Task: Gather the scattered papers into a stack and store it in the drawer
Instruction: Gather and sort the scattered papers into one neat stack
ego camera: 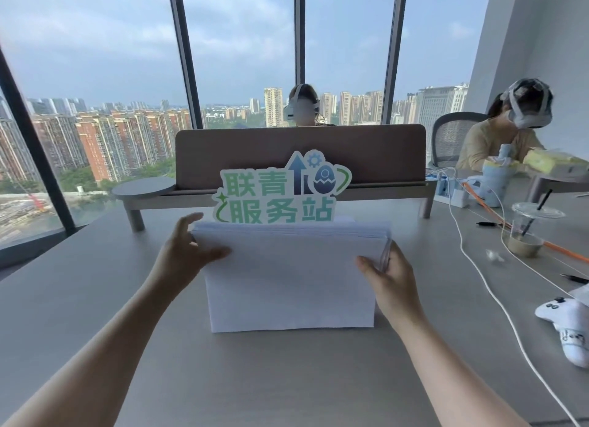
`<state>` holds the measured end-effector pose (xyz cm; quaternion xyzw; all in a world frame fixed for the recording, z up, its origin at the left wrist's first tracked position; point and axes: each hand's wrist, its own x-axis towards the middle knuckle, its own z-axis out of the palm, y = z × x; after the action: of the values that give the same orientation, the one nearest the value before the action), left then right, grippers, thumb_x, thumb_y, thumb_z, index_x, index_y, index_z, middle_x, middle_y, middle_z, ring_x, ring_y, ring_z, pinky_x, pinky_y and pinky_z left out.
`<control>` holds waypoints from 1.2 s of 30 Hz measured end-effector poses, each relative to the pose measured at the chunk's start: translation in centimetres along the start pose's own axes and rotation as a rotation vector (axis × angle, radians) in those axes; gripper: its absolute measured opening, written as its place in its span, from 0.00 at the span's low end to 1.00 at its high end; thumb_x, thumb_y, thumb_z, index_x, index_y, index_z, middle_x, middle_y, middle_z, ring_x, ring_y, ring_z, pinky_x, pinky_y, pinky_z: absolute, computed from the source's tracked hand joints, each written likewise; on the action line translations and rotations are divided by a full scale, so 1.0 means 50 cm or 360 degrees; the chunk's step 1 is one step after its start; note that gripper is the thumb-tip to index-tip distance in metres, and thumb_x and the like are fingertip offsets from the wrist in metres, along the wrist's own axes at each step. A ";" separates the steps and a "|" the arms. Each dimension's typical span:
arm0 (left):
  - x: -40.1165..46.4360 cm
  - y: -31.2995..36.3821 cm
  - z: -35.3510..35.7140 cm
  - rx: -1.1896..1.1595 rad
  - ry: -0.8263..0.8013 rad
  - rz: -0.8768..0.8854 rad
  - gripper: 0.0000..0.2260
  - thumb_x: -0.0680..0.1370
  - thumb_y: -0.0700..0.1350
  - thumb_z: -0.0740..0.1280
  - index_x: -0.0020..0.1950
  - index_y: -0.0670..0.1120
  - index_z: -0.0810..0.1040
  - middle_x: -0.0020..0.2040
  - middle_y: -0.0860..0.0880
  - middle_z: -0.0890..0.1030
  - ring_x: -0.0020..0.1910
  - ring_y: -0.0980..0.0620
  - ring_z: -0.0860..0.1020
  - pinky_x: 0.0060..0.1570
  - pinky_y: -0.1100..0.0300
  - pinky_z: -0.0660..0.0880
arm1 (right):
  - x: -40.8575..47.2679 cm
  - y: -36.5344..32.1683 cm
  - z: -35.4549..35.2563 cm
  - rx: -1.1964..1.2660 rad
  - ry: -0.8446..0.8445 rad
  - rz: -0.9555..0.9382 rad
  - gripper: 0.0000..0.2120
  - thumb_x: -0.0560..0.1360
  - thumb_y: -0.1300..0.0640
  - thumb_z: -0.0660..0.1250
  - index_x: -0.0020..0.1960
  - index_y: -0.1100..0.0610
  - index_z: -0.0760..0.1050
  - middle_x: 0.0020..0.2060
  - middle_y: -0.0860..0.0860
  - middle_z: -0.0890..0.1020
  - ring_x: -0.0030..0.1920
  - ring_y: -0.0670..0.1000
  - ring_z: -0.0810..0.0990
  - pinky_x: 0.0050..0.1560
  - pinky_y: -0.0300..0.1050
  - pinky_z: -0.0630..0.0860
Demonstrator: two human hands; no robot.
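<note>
Head view: white paper stack [290, 277] upright on edge on table [95, 299], left hand [188, 251] and right hand [387, 277] gripping sides.

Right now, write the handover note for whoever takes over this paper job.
Left hand: grips the left edge of the paper stack, thumb on the front sheet.
Right hand: grips the right edge, thumb in front.
Stack: gathered, held upright with its bottom edge on the grey desk, in front of the green sign.
Done: the papers are in one stack; no loose sheets are in view.
Left: square the edges if needed, then put the stack in the drawer. No drawer is in view, so find it first.
</note>
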<state>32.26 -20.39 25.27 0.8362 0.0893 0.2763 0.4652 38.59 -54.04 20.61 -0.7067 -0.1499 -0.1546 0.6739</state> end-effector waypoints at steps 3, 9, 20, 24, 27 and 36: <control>-0.021 -0.036 0.012 -0.0523 -0.0220 -0.0189 0.38 0.56 0.55 0.83 0.62 0.49 0.73 0.50 0.45 0.84 0.48 0.49 0.83 0.50 0.54 0.80 | 0.001 0.003 0.000 -0.0008 -0.0016 -0.0008 0.09 0.74 0.65 0.72 0.50 0.54 0.76 0.42 0.45 0.86 0.43 0.41 0.84 0.44 0.34 0.76; -0.042 -0.065 0.064 -0.0715 -0.0239 -0.0317 0.35 0.50 0.54 0.82 0.53 0.42 0.81 0.47 0.45 0.86 0.46 0.46 0.84 0.38 0.62 0.79 | 0.004 0.022 -0.007 0.0054 -0.0166 0.0076 0.14 0.74 0.59 0.70 0.57 0.47 0.76 0.52 0.47 0.85 0.54 0.49 0.84 0.56 0.52 0.78; -0.068 0.009 0.100 -0.0932 0.0249 -0.0170 0.05 0.70 0.37 0.75 0.42 0.44 0.81 0.32 0.53 0.84 0.31 0.56 0.80 0.30 0.63 0.77 | -0.006 0.008 0.047 0.0030 0.0090 0.0033 0.09 0.78 0.65 0.65 0.57 0.55 0.74 0.48 0.48 0.85 0.47 0.45 0.85 0.48 0.45 0.79; -0.085 -0.002 0.115 -0.0922 0.0266 -0.0149 0.04 0.72 0.40 0.74 0.44 0.46 0.81 0.36 0.53 0.85 0.35 0.55 0.81 0.35 0.61 0.78 | -0.023 0.003 0.056 0.0042 0.0223 -0.0015 0.08 0.77 0.56 0.67 0.55 0.54 0.73 0.48 0.44 0.83 0.45 0.38 0.82 0.46 0.41 0.76; -0.107 -0.043 0.125 -0.0931 0.0126 -0.0235 0.12 0.68 0.47 0.76 0.50 0.48 0.82 0.45 0.50 0.86 0.43 0.51 0.84 0.44 0.56 0.79 | -0.053 0.033 0.047 0.0151 0.0139 0.0098 0.15 0.72 0.47 0.68 0.56 0.51 0.77 0.51 0.46 0.84 0.50 0.43 0.83 0.51 0.46 0.76; -0.094 -0.105 0.105 -0.0918 -0.0200 -0.0456 0.28 0.59 0.48 0.79 0.58 0.47 0.79 0.50 0.48 0.86 0.50 0.47 0.83 0.48 0.54 0.77 | -0.022 0.053 0.023 0.0410 0.0082 0.0218 0.10 0.73 0.64 0.70 0.54 0.60 0.77 0.48 0.57 0.85 0.47 0.58 0.84 0.48 0.53 0.78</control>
<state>31.80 -23.24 16.98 0.6643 0.0953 0.1697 0.7217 38.70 -53.04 17.68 -0.6187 -0.1027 -0.1057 0.7717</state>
